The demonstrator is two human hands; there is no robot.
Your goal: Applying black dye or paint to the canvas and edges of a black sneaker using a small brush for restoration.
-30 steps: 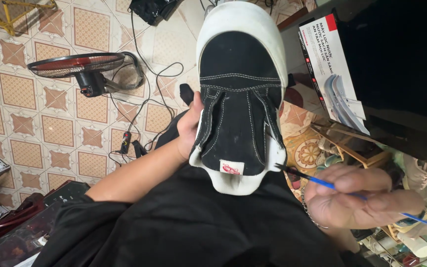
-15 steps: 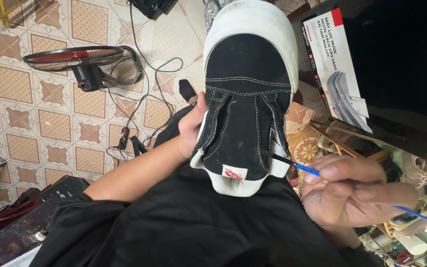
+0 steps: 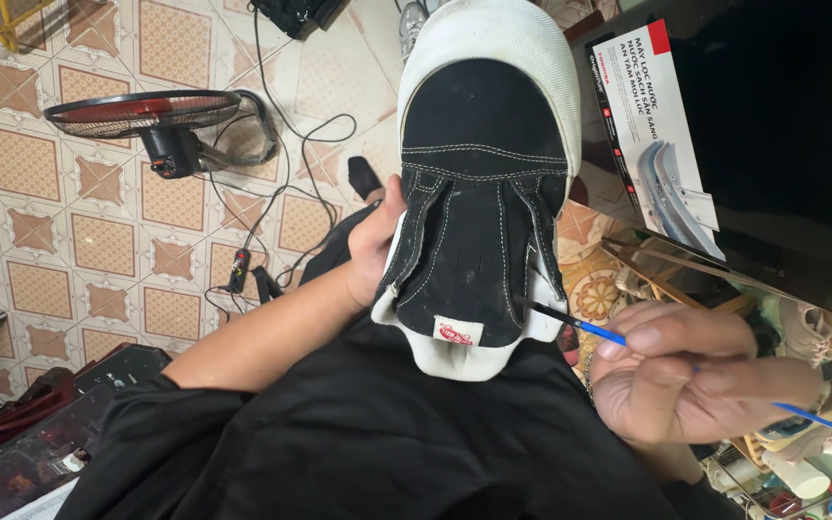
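Currently mid touch-up on the shoe (image 3: 481, 202). It's held up over the lap, toe far, tongue and heel opening near, black upper facing the camera, white rubber rim all round.

Left hand (image 3: 375, 246): wrapped on the shoe's left side, thumb on the black quarter panel, other fingers hidden behind the sole. Grip closed on the shoe, holding it upright and steady.

Right hand (image 3: 690, 371): near right, fingers pinched shut on a thin brush (image 3: 585, 327) with a blue handle and dark tip. The handle runs back through the fingers and sticks out to the right. The tip sits at the shoe's right edge, at the seam where the black panel meets the white lining. Looks touching, though I can't fully confirm contact.

Step in hand, as I read it: fine work along the right-side black/white border near the collar.

What the next move calls for, my judgement:
- keep the left grip firm so the shoe doesn't rotate
- short, light strokes along the seam, tip only
- stay off the white lining and the white stitching
- turn the shoe, not the wrist, to reach further round the edge

Surroundings: tiled floor (image 3: 98, 250) far left with a fan (image 3: 156, 120) lying on it and cables (image 3: 291, 164) trailing; white box (image 3: 657, 135) far right; cluttered shelf stuff near right, too jumbled to identify.
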